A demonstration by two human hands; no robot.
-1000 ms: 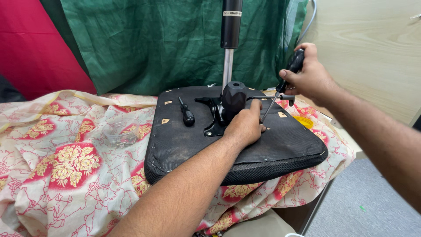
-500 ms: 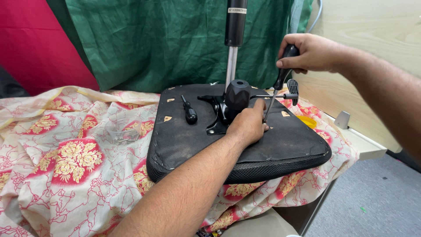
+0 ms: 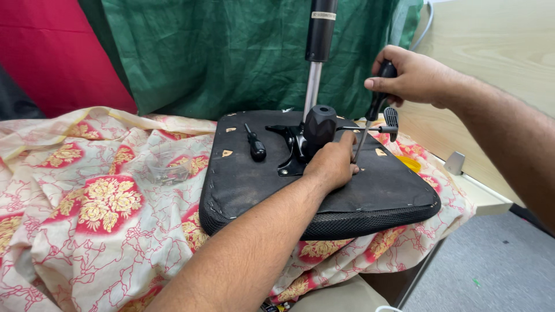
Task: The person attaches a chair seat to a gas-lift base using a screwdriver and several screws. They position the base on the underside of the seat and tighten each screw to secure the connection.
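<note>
Two hands share this job, and each has its own part in it. The black padded office-chair seat lies upside down on the cream cloth with red and gold flowers, so its black metal tilt mechanism and the silver-and-black gas cylinder point up where you can get at them; the cloth likely keeps the upholstery off the hard surface.

Your right hand is closed in a fist round the black handle of a long-shafted screwdriver, held nearly upright with a slight tilt so its tip comes down onto the seat underside just beside the mechanism. Your left hand rests palm-down on the seat, fingers curled loosely and touching the base of the mechanism right by the screwdriver tip; it seems to steady the seat or guide the tip, though whether it pinches a screw there I cannot tell.

A second, short black-handled screwdriver lies loose on the seat to the left of the mechanism, within reach. A black ribbed lever paddle sticks out to the right, behind the shaft.
</note>
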